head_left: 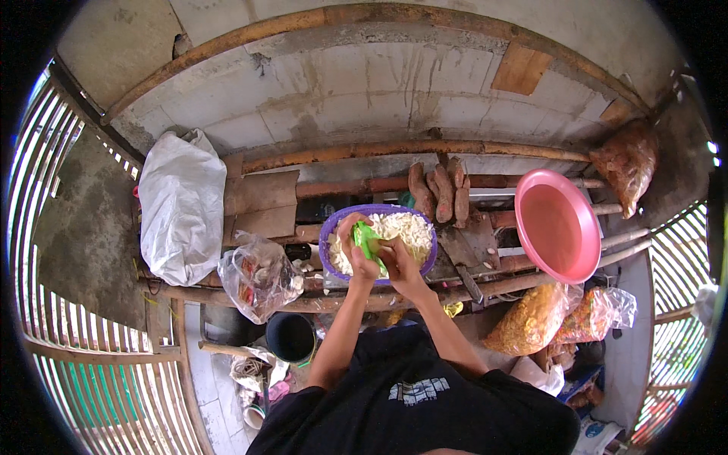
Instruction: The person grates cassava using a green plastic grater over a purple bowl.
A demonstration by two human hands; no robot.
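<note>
Overhead, a person in a black shirt works with both hands at a rough table [250,303] of wooden poles set against a grey block wall. At far left a large white sack [180,208] slumps beside a clear plastic bag [258,277] of mixed contents, with a black bucket [290,336] just below. At centre, the left hand [356,246] and right hand [394,262] meet over the near rim of a purple bowl [334,220] heaped with pale shavings [406,227]; the fingers of both hands are curled around a small green tool [366,239] held between them above the bowl. Behind the bowl lie several brown tubers [440,189]. To the right, a pink basin [557,225] leans tilted, near bags of yellow-orange chips [531,318] below it.
</note>
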